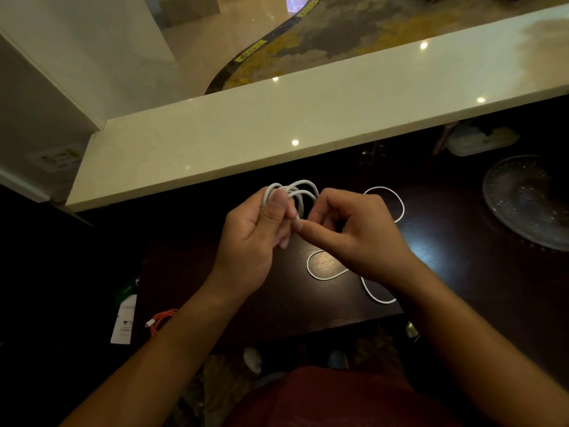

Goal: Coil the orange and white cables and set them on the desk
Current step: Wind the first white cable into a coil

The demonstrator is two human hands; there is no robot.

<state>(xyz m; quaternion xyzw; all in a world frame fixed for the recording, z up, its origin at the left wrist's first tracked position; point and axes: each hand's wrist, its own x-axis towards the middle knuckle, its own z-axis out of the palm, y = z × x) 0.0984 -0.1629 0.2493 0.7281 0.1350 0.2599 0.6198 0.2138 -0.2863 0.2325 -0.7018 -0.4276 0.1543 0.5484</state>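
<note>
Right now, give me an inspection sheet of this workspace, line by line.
Surface: dark wooden desk, pale counter ledge behind.
Job's things: white cable partly coiled; orange cable bunched at left edge.
Clutter: glass plate at right, paper tag at left.
Grippers: left hand holds the coils; right hand pinches the cable.
Cables: white slack loops lie on desk.
Surroundings: patterned floor beyond ledge.

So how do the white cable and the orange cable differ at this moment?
The white cable is partly looped, held in the left hand and right hand, with slack trailing over the desk. The orange cable lies bunched and untouched at the desk's near-left edge. Both show a pale connector end.
</note>
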